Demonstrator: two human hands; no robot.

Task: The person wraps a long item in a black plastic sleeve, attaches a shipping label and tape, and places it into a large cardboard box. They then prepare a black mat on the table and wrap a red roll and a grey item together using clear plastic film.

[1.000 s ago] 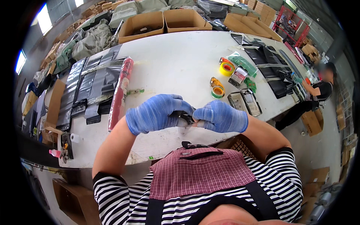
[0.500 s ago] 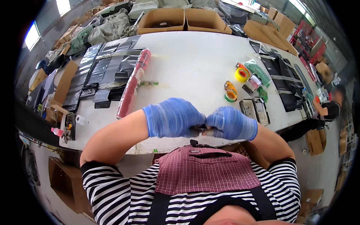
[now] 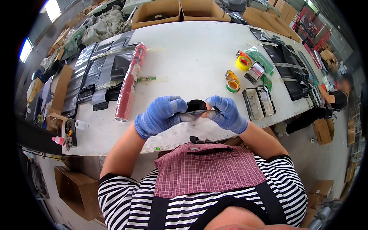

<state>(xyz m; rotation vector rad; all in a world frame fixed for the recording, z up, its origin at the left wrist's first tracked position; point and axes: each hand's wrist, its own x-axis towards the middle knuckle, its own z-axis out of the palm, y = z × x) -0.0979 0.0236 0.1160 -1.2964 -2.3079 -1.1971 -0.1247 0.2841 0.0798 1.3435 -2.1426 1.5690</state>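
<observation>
My left hand [image 3: 160,115] and my right hand [image 3: 228,115], both in blue knit gloves with bare fingertips showing, meet above the near part of the white table [image 3: 180,65]. Between them they grip a small black rounded thing [image 3: 196,105] with a paler lower edge, one hand at each side. Its exact kind is unclear, since the fingers and thumbs cover its ends. To the left lies a long red-and-white wrapped roll [image 3: 130,84]. On the right, a tape dispenser with orange and green parts [image 3: 232,82] is nearest to my right hand.
Black plastic-wrapped bundles lie at left [image 3: 101,73] and right [image 3: 285,63]. Yellow tape [image 3: 243,63], an open grey case [image 3: 259,102] and a green plastic packet [image 3: 260,61] sit at right. Cardboard boxes [image 3: 157,13] stand at the far edge. Another person [image 3: 337,97] works at far right.
Both hands have risen and spread slightly apart, bringing the black thing into fuller sight between them. The whole view has shifted a little.
</observation>
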